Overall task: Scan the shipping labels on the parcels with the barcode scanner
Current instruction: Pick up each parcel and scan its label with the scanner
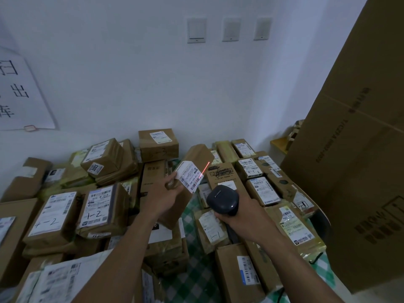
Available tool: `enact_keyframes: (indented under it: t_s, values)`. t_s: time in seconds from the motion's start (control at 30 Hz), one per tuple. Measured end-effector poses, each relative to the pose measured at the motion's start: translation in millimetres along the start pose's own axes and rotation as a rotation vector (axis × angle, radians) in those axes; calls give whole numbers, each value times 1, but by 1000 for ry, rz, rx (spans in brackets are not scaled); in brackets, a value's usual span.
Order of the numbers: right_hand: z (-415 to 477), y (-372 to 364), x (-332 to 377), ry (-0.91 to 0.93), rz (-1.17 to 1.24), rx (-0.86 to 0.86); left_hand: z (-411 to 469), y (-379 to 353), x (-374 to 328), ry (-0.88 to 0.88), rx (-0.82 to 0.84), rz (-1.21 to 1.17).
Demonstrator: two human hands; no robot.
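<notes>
The parcel [197, 155] looks light and stiff, held up over the middle of the pile [54, 217]; the left hand [167, 192] curls round its side, beside the label [189, 176]; the right hand [237, 217] grips the scanner [222, 199], just right.

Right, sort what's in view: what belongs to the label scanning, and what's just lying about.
Job in hand:
barcode scanner in right hand
raised parcel in left hand
its shipping label
red scan line
labelled parcels piled around

Lying about:
tall cardboard box
wall sign
wall switches
checked cloth
</notes>
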State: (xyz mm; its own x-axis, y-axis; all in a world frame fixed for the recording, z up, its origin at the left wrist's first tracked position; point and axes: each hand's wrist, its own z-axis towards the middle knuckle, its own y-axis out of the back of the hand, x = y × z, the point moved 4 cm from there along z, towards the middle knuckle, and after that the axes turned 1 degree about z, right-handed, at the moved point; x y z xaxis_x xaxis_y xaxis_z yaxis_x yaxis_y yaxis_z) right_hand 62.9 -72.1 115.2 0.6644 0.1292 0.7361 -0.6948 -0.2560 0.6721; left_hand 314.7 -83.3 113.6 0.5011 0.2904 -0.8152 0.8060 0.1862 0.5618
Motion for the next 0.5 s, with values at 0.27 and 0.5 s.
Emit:
enact_keyframes:
  t_s: [0.27, 0.5]
  values:
    - [19, 4, -3, -37, 97, 16, 12, -5, 0, 71, -81, -237]
    - [88, 4, -29, -186, 219, 65, 77, -54, -9, 142, -100, -327]
